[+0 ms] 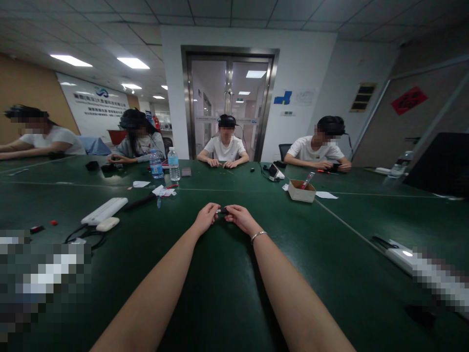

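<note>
Both my arms reach forward over the dark green table (227, 293). My left hand (206, 216) and my right hand (238, 218) meet at the middle, fingers pinched on the two ends of a small dark object (222, 210) held just above the tabletop. I cannot make out what the object is. A thin bracelet (258, 235) circles my right wrist.
A small cardboard box (301, 191) with a red tool stands to the right, two water bottles (164, 165) at the back left, a white power strip (104, 210) and cables to the left. Several people sit along the far side, hands on the table.
</note>
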A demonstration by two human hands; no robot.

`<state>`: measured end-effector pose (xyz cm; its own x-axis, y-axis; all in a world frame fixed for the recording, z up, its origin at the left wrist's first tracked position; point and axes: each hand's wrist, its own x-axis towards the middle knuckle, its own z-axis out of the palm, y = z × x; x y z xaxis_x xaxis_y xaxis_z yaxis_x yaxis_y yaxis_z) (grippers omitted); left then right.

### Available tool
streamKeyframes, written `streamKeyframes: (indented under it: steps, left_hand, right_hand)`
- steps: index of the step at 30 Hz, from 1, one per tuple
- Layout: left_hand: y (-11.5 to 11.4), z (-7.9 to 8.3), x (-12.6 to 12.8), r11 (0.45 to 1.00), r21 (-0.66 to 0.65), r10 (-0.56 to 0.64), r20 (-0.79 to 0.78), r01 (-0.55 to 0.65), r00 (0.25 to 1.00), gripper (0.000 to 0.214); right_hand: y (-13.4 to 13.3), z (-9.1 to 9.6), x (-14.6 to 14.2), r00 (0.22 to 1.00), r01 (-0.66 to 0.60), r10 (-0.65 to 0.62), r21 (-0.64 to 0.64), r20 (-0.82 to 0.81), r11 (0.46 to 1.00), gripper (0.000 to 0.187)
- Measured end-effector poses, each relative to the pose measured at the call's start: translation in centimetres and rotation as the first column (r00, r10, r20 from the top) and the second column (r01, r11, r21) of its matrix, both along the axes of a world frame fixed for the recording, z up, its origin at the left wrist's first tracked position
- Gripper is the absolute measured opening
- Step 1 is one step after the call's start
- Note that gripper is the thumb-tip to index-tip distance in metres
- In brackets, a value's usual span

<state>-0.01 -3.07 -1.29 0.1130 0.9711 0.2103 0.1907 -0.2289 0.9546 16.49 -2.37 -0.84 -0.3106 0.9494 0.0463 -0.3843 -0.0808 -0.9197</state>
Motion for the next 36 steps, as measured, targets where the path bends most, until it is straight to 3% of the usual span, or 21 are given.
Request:
streamKeyframes:
  steps: [36]
  left_hand:
    - [0.38,-0.48,0.00,1.000,-0.008,-0.025,0.002,0.025,1.000,0.028]
  right_hand:
    - [0.45,-0.40,0.09,1.000,-0.022,0.022,0.006,0.006,1.000,0.018]
